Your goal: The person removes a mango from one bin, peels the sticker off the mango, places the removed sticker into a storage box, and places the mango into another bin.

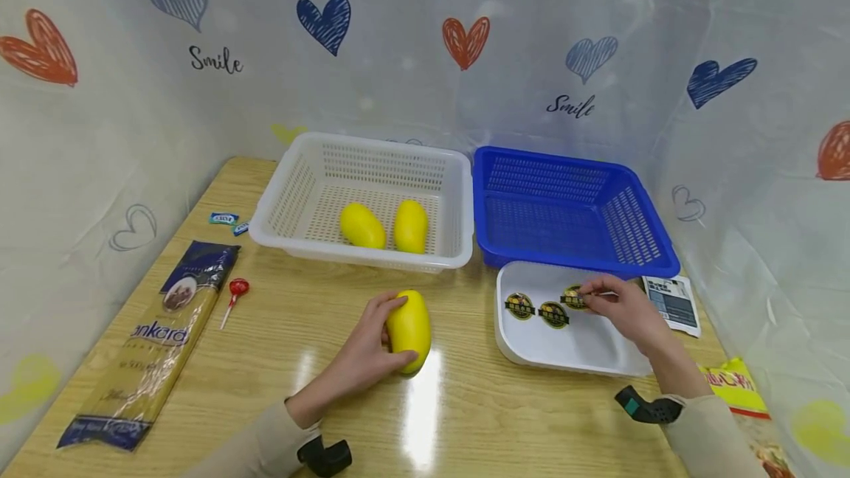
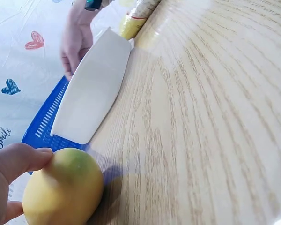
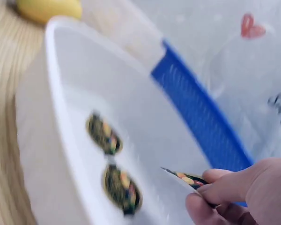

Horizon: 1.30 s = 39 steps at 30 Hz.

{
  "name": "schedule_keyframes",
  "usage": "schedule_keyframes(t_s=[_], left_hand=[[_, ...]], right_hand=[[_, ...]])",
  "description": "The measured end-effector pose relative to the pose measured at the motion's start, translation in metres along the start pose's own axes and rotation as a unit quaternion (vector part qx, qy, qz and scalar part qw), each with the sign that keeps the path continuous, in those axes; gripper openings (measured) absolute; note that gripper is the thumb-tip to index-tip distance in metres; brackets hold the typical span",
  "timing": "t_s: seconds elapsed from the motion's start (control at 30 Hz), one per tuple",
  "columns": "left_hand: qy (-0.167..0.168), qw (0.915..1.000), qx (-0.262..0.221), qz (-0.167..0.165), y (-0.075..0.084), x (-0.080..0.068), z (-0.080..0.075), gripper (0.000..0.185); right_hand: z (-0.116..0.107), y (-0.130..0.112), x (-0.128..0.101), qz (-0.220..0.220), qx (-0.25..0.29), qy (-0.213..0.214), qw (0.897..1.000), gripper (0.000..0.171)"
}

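Head view showed the person's left hand point(image 1: 372, 345) low in the middle of the frame, its fingers and thumb curled around a yellow mango point(image 1: 409, 329) that lay on the wooden table point(image 1: 279, 360). At the lower left of the left wrist view the same mango point(image 2: 63, 194) sat on the wood with a fingertip on its top and another under its side. The right hand point(image 1: 624, 312), at the lower right of the head view, pinched a round sticker point(image 1: 574, 296) by its edge between thumb and fingers, over the far side of a white tray point(image 1: 584, 352). The right wrist view, though blurred, showed this sticker point(image 3: 185, 179) lifted on edge in the fingertips point(image 3: 210, 192), while two more stickers point(image 3: 113, 159) lay flat in the tray point(image 3: 61, 93). Above the tray in the head view stood a blue basket point(image 1: 571, 205), touching or nearly touching the tray's far rim. Left of it was a white basket point(image 1: 458, 190) holding two mangoes point(image 1: 385, 226) side by side. At the left edge of the table lay a long pasta packet point(image 1: 153, 338), and just beside it a red lollipop point(image 1: 236, 289).
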State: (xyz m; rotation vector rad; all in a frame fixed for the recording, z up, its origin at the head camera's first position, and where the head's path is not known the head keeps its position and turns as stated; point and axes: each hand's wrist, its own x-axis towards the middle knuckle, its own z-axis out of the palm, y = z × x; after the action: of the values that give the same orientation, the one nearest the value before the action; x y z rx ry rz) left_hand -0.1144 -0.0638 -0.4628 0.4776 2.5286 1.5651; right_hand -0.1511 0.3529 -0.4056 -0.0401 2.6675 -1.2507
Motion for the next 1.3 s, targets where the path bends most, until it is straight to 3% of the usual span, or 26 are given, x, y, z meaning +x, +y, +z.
schedule_keyframes(t_s=[0.17,0.33,0.63,0.77,0.87,0.93,1.13,1.3], left_hand=[[-0.006,1.0,-0.001,-0.007,0.001,0.0,-0.001,0.08],[-0.009,0.9999,-0.004,-0.008,0.003,0.001,-0.001,0.081],[-0.015,0.9998,-0.011,-0.002,0.002,0.001,0.0,0.08],[-0.013,0.9999,-0.01,0.001,0.002,0.0,-0.001,0.08],[-0.012,0.9999,-0.006,0.002,0.002,0.0,-0.001,0.08],[-0.012,0.9999,-0.003,0.004,0.001,0.0,-0.001,0.079],[-0.023,0.9997,-0.005,0.002,0.0,0.0,-0.002,0.08],[-0.025,0.9997,-0.005,0.007,-0.001,0.001,-0.003,0.081]], right_hand=[[-0.01,0.023,0.001,0.043,-0.076,-0.035,0.996,0.025],[-0.008,0.035,0.009,0.051,-0.099,-0.039,0.993,0.02],[0.001,0.043,0.015,0.001,-0.186,-0.023,0.982,0.011],[0.005,0.038,0.014,-0.035,-0.245,-0.005,0.969,0.01],[0.007,0.037,0.015,-0.066,-0.295,0.004,0.953,0.011],[0.008,0.037,0.015,-0.071,-0.308,-0.002,0.949,0.012],[0.002,0.031,0.014,-0.039,-0.259,-0.048,0.964,0.022],[0.004,0.001,0.008,-0.064,-0.202,-0.02,0.977,0.029]])
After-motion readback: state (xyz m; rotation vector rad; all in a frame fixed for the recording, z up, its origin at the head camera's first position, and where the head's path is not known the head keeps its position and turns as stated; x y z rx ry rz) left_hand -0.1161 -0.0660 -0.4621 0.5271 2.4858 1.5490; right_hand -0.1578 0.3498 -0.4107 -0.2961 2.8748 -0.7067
